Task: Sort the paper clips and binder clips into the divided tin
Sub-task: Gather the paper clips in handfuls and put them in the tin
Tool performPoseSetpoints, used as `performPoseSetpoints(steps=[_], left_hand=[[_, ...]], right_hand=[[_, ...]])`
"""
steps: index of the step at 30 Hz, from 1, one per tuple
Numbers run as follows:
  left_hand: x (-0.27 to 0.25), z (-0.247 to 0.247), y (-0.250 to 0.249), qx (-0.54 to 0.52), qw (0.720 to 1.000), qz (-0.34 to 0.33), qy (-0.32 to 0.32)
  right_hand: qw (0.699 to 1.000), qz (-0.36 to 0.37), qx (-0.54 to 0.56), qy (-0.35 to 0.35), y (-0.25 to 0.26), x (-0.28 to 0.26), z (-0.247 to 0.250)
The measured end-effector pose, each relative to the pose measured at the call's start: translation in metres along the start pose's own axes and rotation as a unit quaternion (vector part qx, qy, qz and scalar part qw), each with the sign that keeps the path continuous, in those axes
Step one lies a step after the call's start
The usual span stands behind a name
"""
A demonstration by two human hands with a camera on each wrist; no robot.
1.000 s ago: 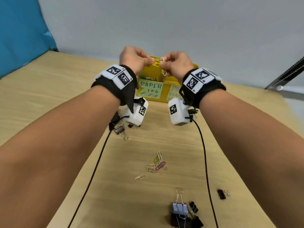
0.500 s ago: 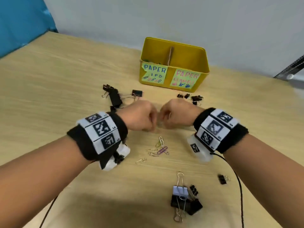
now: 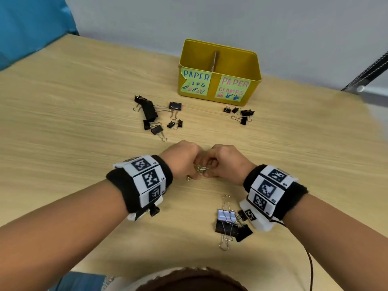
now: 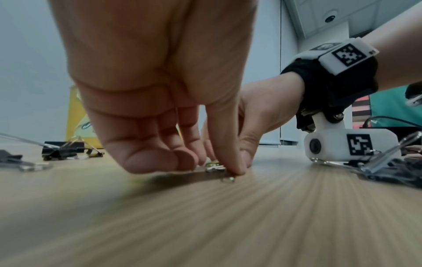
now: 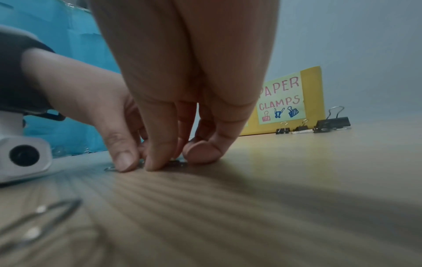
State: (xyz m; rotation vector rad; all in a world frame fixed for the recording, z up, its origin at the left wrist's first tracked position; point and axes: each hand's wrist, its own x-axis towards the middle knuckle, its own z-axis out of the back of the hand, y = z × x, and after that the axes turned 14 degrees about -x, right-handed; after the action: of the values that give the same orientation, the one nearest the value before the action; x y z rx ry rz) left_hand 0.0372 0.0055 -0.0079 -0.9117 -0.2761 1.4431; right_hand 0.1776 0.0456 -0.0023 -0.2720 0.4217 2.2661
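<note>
The yellow divided tin (image 3: pixel 219 95) stands at the back of the wooden table, its left half labelled for paper clips and its right half for paper clamps. Both hands are down at the table's middle, fingertips together over a small pile of paper clips (image 3: pixel 200 169). My left hand (image 3: pixel 189 166) curls its fingers round the pile, and its thumb presses one clip (image 4: pixel 228 179) onto the wood. My right hand (image 3: pixel 212 169) pinches at the same pile from the other side (image 5: pixel 180 159). Most of the clips are hidden under the fingers.
Black binder clips lie in three groups: left of the tin (image 3: pixel 155 116), just before its right half (image 3: pixel 240 114), and near my right wrist (image 3: pixel 228 224). A black cable (image 3: pixel 310 267) trails from that wrist. A blue panel (image 3: pixel 31 24) stands at the far left.
Both hands have come back from above the tin and dropped to the table. Half a second ago they hovered over the loose paper clips; now their fingertips are closed round them.
</note>
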Motion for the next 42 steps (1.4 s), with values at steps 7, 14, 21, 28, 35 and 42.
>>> performPoseSetpoints(steps=[7, 14, 21, 28, 35, 42], left_hand=[[0.000, -0.011, 0.000, 0.033, 0.999, 0.021, -0.025], [-0.008, -0.026, 0.001, 0.124, 0.992, -0.034, -0.007], [-0.002, -0.006, -0.002, 0.099, 0.991, -0.013, 0.094], [-0.001, 0.024, 0.012, -0.183, 0.980, 0.027, 0.078], [-0.003, 0.031, 0.021, -0.373, 0.926, 0.030, 0.048], [-0.004, 0.030, 0.012, -0.451, 0.888, 0.043, 0.076]], right_hand=[[1.000, -0.015, -0.009, -0.025, 0.001, -0.005, -0.008], [0.994, 0.014, -0.105, -0.001, 0.012, -0.011, -0.017], [0.994, 0.023, -0.084, 0.061, 0.002, -0.006, -0.003], [0.936, -0.034, 0.345, 0.055, -0.030, -0.011, 0.010], [0.826, -0.035, 0.563, 0.019, -0.041, -0.013, 0.012], [0.806, -0.080, 0.577, 0.102, -0.038, -0.005, 0.011]])
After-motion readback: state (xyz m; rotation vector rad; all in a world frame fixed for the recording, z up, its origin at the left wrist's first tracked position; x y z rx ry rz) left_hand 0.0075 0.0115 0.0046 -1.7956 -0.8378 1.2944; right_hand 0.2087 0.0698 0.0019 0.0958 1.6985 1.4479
